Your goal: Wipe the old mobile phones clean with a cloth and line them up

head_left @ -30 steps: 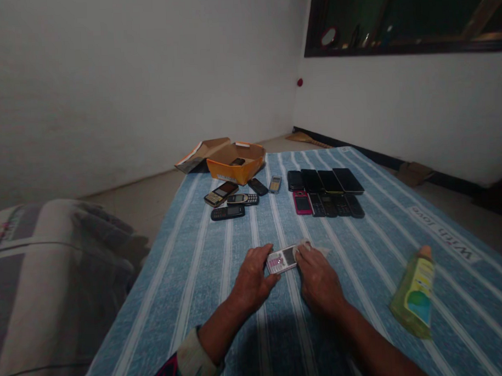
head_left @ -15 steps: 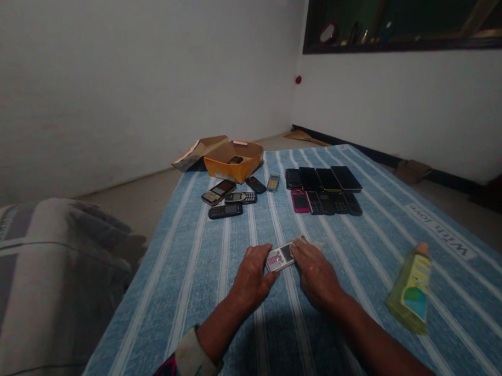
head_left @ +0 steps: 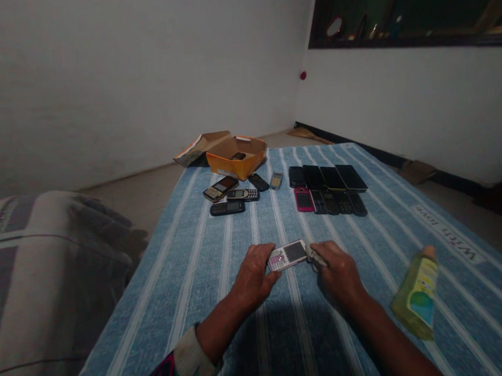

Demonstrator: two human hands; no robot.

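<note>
A white keypad phone (head_left: pixel 293 252) with pinkish keys is tilted slightly, its dark screen facing up. My left hand (head_left: pixel 254 273) grips its keypad end between thumb and fingers. At the screen end, my right hand (head_left: pixel 339 270) pinches a crumpled pale cloth (head_left: pixel 314 256) close beside the phone's edge; whether the cloth touches it I cannot tell. Beyond my hands, several loose keypad phones (head_left: pixel 243 195) lie at the left, and two rows of phones (head_left: pixel 329 188) are laid side by side at the right, a pink one (head_left: pixel 303 199) among them.
An orange cardboard box (head_left: pixel 236 165) with its lid open stands at the far end, a dark phone (head_left: pixel 238 156) inside. To my right a bottle of yellow-green liquid (head_left: pixel 416 297) lies on the blue striped cloth cover (head_left: pixel 196 277). A grey fabric-covered piece (head_left: pixel 52 282) sits at the left.
My right hand has slid right with the cloth, off the phone's screen to its end, uncovering the screen. My left hand keeps its hold. The view has shifted slightly.
</note>
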